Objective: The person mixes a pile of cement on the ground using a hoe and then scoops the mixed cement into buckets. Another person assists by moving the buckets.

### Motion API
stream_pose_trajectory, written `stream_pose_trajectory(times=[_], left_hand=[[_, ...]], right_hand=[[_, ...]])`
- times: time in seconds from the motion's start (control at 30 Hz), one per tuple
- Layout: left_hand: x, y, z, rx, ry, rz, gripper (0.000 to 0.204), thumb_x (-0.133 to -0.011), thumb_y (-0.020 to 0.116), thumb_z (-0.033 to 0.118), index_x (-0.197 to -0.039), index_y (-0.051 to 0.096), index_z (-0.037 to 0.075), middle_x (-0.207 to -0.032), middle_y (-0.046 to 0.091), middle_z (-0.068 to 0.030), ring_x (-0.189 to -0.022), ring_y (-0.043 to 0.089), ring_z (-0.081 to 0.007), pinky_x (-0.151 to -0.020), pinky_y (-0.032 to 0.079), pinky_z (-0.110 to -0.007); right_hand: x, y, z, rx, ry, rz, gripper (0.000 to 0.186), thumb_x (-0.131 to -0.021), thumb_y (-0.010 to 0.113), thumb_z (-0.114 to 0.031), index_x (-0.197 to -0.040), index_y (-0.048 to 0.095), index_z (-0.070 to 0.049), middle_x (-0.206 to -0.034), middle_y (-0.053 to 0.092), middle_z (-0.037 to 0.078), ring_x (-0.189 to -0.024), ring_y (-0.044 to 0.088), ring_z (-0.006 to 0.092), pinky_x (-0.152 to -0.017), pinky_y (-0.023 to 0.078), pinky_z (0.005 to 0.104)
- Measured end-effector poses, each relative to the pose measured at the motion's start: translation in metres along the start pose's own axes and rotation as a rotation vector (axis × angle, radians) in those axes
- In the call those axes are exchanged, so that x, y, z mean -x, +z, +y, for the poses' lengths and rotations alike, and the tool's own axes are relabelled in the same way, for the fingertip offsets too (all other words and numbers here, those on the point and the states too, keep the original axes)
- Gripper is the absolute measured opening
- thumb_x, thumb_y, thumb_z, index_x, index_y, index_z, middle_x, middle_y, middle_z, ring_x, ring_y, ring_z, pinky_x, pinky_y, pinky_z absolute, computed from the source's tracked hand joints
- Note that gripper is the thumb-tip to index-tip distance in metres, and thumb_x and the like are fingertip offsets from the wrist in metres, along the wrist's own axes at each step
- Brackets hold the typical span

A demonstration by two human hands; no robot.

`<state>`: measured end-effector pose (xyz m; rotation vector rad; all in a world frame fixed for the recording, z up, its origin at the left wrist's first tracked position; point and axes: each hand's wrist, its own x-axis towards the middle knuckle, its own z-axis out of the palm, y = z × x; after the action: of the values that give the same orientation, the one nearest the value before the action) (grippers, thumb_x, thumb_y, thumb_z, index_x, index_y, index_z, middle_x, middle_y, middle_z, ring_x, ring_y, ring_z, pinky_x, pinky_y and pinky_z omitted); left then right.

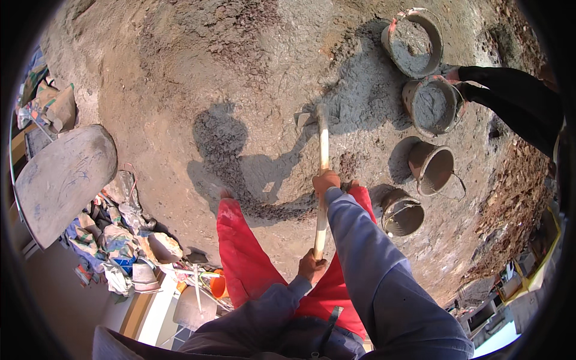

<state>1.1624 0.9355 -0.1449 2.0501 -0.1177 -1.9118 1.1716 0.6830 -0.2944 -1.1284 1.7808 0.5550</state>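
Observation:
My right hand (327,182) grips the middle of a long wooden hoe handle (324,147), and my left hand (312,267) is closed round its lower part between my red-trousered legs. The metal hoe head (306,118) rests in wet grey mix (348,99) spread on the dirt ground. To the right, two buckets (411,51) (431,105) hold grey mix, with a co-worker's black-clad limbs (510,96) reaching up beside them. Below those stand two more buckets (435,171) (402,213), both with wire handles.
A large dusty board (66,180) lies at the left among piled sacks and rags (117,243), a small pail (145,277) and an orange container (218,283). Rubble (504,210) borders the right side, with yellow and grey items (534,270) at the lower right.

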Motion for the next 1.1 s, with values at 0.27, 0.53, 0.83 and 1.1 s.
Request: stream_pose_trajectory(times=[0.27, 0.53, 0.83, 1.1], left_hand=[[0.073, -0.03, 0.179, -0.075, -0.052, -0.171, 0.06, -0.09, 0.062, 0.017, -0.135, 0.028, -0.004, -0.084, 0.062, -0.0208, -0.068, 0.066, -0.0279, -0.06, 0.052, -0.038], [0.148, 0.01, 0.362, 0.049, 0.95, -0.271, 0.072, -0.095, 0.059, 0.033, -0.146, 0.025, -0.005, -0.093, 0.057, -0.0318, -0.074, 0.064, -0.0394, -0.064, 0.053, -0.045], [0.167, 0.019, 0.385, -0.141, 0.954, -0.49, 0.102, -0.088, 0.068, 0.039, -0.152, 0.0, -0.002, -0.102, 0.061, -0.0256, -0.092, 0.065, -0.0329, -0.08, 0.05, -0.044], [-0.13, 0.073, 0.253, -0.502, 0.908, 0.0, 0.04, -0.076, 0.071, 0.016, -0.108, 0.051, 0.004, -0.098, 0.059, -0.0202, -0.09, 0.06, -0.0425, -0.077, 0.049, -0.05]], right_hand=[[-0.028, 0.012, 0.037, -0.254, 0.192, -0.664, 0.022, -0.083, 0.058, -0.021, -0.082, 0.058, 0.001, -0.065, 0.061, 0.01, -0.054, 0.062, 0.0235, -0.054, 0.053, 0.039], [0.023, -0.238, -0.029, -0.661, 0.264, -0.878, 0.012, -0.092, 0.051, -0.014, -0.083, 0.045, -0.008, -0.059, 0.044, -0.001, -0.044, 0.043, 0.0108, -0.041, 0.042, 0.029], [0.136, -0.413, -0.059, -0.973, -0.133, -0.123, 0.015, -0.09, 0.059, -0.014, -0.094, 0.047, -0.006, -0.071, 0.048, 0.0, -0.047, 0.045, 0.0091, -0.042, 0.045, 0.0268], [0.002, -0.336, -0.039, -0.989, -0.323, 0.314, 0.024, -0.085, 0.063, -0.007, -0.099, 0.044, -0.002, -0.07, 0.051, 0.005, -0.048, 0.053, 0.0148, -0.044, 0.049, 0.0307]])
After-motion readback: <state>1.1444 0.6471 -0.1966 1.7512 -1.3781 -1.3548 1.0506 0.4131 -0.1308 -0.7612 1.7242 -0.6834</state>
